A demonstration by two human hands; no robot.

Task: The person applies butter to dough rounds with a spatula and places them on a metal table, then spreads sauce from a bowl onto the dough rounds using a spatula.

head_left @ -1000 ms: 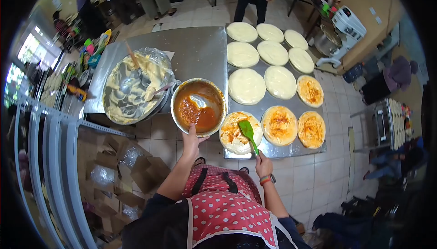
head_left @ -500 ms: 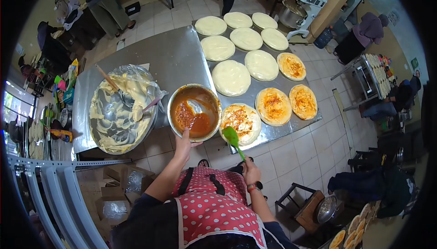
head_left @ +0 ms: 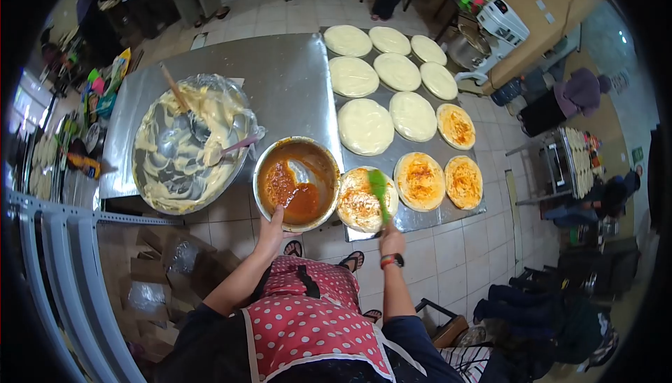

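My left hand [head_left: 269,234] grips the near rim of a metal bowl [head_left: 323,164], tilted toward me, with orange-red sauce inside. In my right hand [head_left: 391,242] is a green spatula [head_left: 379,190], its blade over the right side of a pale dough round [head_left: 358,216] streaked with the sauce. To the right of that round, another sauce-smeared round [head_left: 418,181] and a third one [head_left: 463,183] lie on the metal table. Farther back are several plain, pale, glossy rounds [head_left: 365,127].
A large bowl [head_left: 165,208] of pale cream, with a wooden-handled tool and a purple-handled one, stands on the left table [head_left: 280,68]. A stand mixer [head_left: 500,26] is at the back right. Grey metal racking [head_left: 63,278] stands at lower left. Other people are around the room.
The spatula blade has moved up and right, from the round's near edge onto its right side. My right hand has moved forward. The sauce on that round is more spread.
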